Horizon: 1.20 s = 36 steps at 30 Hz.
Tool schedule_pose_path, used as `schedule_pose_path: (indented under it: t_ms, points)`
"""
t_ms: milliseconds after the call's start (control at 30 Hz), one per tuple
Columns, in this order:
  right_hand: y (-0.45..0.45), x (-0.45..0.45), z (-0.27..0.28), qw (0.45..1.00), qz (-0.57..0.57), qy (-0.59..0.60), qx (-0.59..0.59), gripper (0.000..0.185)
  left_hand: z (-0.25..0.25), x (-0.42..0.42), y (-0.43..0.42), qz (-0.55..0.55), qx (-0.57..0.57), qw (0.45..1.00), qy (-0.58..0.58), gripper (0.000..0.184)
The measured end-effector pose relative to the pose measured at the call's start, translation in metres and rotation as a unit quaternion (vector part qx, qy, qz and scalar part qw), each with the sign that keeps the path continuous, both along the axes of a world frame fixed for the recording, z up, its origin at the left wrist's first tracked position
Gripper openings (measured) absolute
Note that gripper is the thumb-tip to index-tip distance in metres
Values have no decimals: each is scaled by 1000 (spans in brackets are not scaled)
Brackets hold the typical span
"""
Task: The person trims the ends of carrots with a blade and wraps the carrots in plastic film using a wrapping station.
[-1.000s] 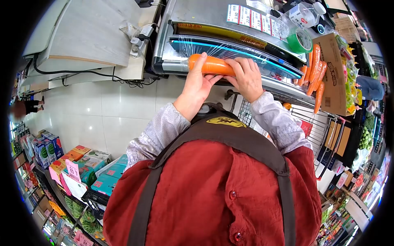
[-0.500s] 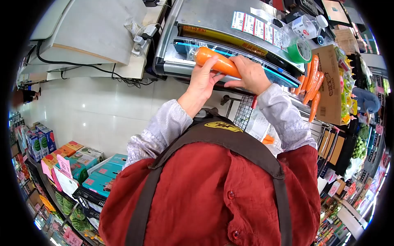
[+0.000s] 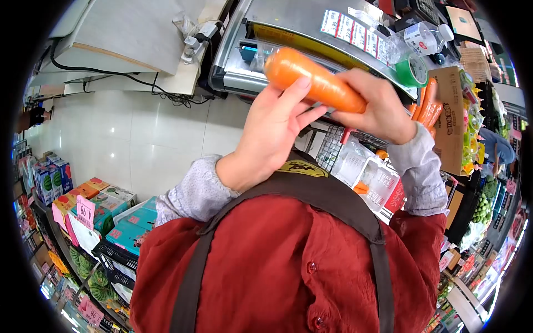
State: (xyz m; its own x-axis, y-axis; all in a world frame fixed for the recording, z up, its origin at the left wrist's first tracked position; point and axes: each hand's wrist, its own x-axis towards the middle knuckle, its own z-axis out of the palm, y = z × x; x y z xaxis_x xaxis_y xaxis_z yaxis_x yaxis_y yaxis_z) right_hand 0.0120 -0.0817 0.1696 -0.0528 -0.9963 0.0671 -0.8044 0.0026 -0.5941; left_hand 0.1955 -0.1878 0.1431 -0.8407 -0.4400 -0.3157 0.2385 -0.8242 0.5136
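Left arm (image 3: 191,186) and right arm (image 3: 420,175) forward, converging. Left grip (image 3: 269,130): wrist roughly straight, thumb uppermost, fingers stretched rightward. Right grip (image 3: 383,105): wrist bent inward, fingers curled, thumb pointing left, near left fingertips.

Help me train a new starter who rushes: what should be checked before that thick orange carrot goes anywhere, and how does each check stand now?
1. Bare left hand on the thick orange carrot: ok, thumb pressed on it.
2. Bare right hand supporting the other end: ok.
3. A hand free for anything else: not ok, both are on the carrot.
4. Clear plastic film by the carrot's left end neatly tucked: cannot tell, too blurred.
5. Carrot clear of the silver metal counter: cannot tell, they overlap in this view.
6. Round green tape roll away from the fingers: ok, apart from both hands.
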Motion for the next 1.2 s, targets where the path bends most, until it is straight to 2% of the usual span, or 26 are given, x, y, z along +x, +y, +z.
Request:
schedule_pose_path:
  t_ms: [67, 133, 167, 233, 267, 367, 467, 533, 633, 667, 767, 900, 967, 1200]
  points:
    - [6, 5, -30, 999, 29, -28, 24, 49, -34, 13, 3, -23, 9, 1000, -15, 37]
    - [12, 15, -67, 998, 49, -16, 39, 49, -77, 24, 13, -42, 28, 993, -104, 47]
    - [13, 17, -80, 998, 53, -18, 39, 49, -105, 27, 15, -38, 29, 993, -107, 47]
    - [14, 18, -100, 996, 14, -19, 88, 51, -152, 24, 12, -74, 22, 995, -68, 60]
    - [13, 16, -109, 996, 18, -19, 88, 51, -156, 19, 13, -70, 22, 995, -69, 60]
    - [12, 7, -129, 997, 26, 10, 74, 53, -159, -6, 19, -22, 82, 994, 63, 68]
    - [10, 2, -138, 992, 56, 82, 79, 54, -176, -17, 20, 8, 118, 991, 65, 61]
    - [9, 11, -138, 991, 10, 131, 8, 51, -180, -27, 19, 33, 111, 992, 57, 55]
    - [0, 9, -121, 991, -30, 129, -32, 47, -188, -46, 11, 139, 148, 979, -6, 38]
    - [-4, 0, -123, 987, -34, 140, -70, 39, -190, -53, 11, 139, 148, 979, -4, 38]
    - [-22, -13, -104, 966, -82, 217, -117, 31, -187, -71, 13, 167, 160, 973, -22, 35]
    - [-45, -15, -105, 952, -112, 264, -107, 43, -176, -71, 14, 183, 156, 968, -78, 35]
    - [-52, -13, -114, 947, -134, 288, -50, 55, -174, -69, 13, 174, 172, 966, -79, 36]
    - [-65, -8, -117, 938, -146, 313, -1, 61, -175, -68, 16, 174, 152, 970, -79, 38]
